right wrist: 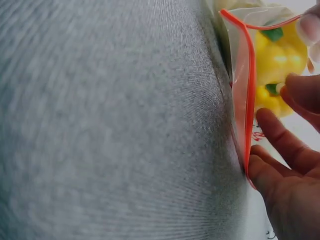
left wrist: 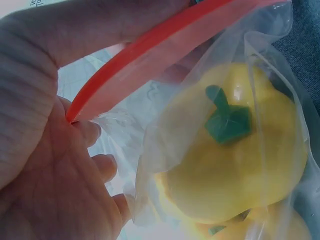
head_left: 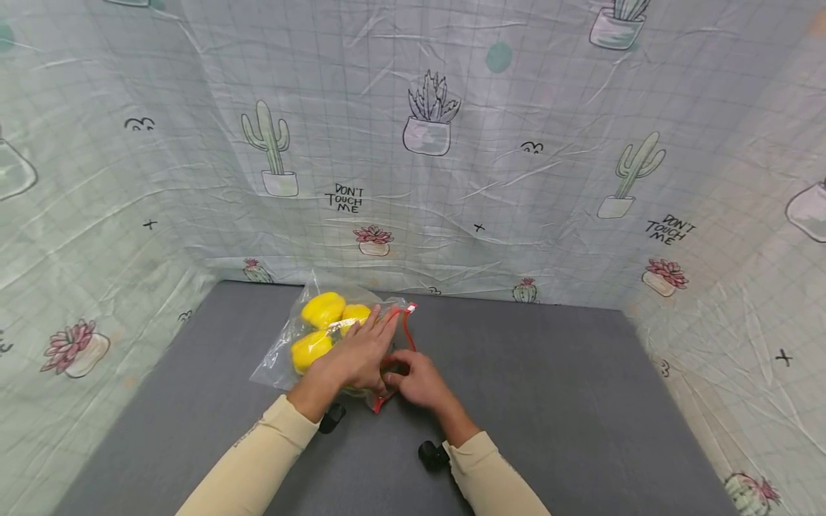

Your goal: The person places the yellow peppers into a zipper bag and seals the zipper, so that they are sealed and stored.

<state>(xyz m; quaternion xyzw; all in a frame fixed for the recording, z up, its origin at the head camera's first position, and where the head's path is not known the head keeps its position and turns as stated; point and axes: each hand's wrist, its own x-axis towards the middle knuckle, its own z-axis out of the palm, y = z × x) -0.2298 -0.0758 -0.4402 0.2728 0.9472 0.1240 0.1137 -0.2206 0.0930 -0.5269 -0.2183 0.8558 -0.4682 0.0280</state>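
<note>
A clear zip bag with a red zip edge lies on the table, holding several yellow bell peppers with green stems. My left hand lies across the bag, fingers extended over the plastic. Along the red zip strip, its thumb stretches out in the left wrist view. At the bag's mouth is my right hand, its fingertips right at the red edge, with thumb and forefinger apart. The mouth gapes between the two hands, and a pepper shows close behind the plastic.
The grey tabletop runs out on both sides of the bag. Behind it and at the sides hangs a sheet printed with cacti. A black wrist camera sits under the right wrist, and another under the left.
</note>
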